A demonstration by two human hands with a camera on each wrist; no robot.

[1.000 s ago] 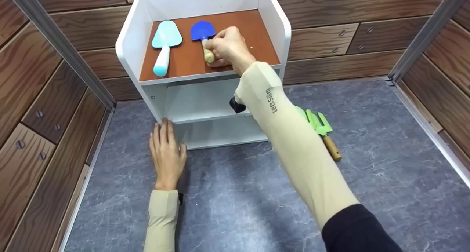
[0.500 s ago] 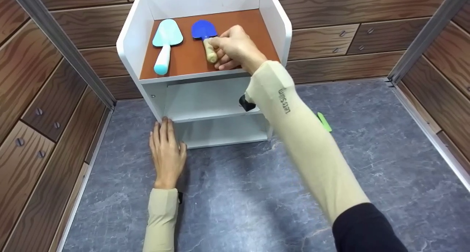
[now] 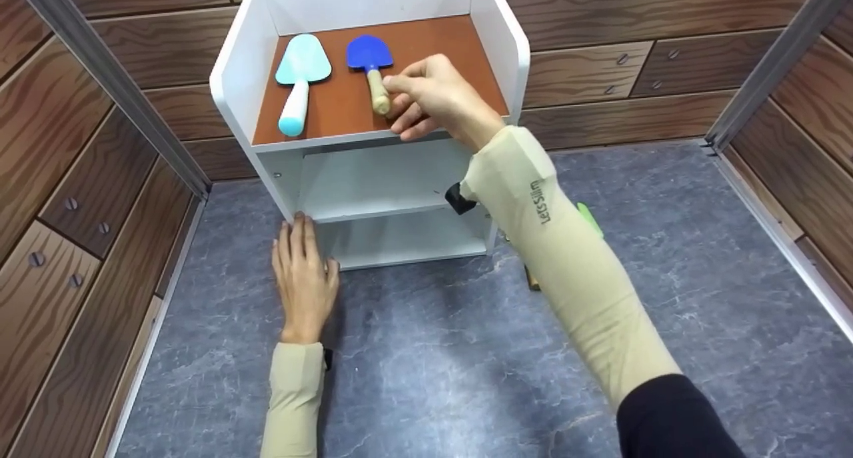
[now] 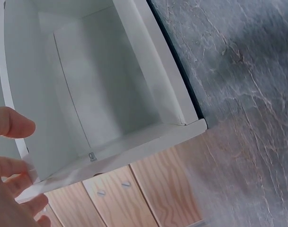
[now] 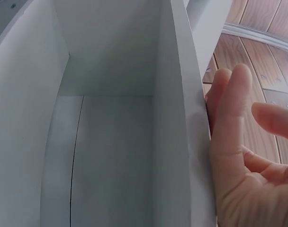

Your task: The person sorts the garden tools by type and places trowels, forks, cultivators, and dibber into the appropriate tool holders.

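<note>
A small hand trowel with a blue blade [image 3: 368, 53] and wooden handle lies on the brown top shelf of a white shelf unit [image 3: 512, 51]. My right hand [image 3: 440, 98] is just right of that handle, thumb tip close beside it. In the right wrist view, thumb and fingers [image 5: 236, 113] stand apart with nothing between them. Left of the blue trowel lies a scoop-shaped trowel [image 3: 304, 58], light teal with a white handle. My left hand [image 3: 304, 281] rests with extended fingers against the unit's front left edge; the left wrist view shows its fingertips [image 4: 22, 184] at the white panel.
Below the brown top, the unit has two white compartments [image 3: 373, 178]. On the grey marbled floor [image 3: 413, 351], a green tool [image 3: 590, 218] and a wooden handle end [image 3: 532, 279] are mostly hidden behind my right forearm. Wood-patterned walls [image 3: 666, 71] surround the area.
My right hand has come off the blue trowel's handle, drawing right and toward me as its fingers loosen. The trowel lies nearly where it was, and my left hand has stayed put.
</note>
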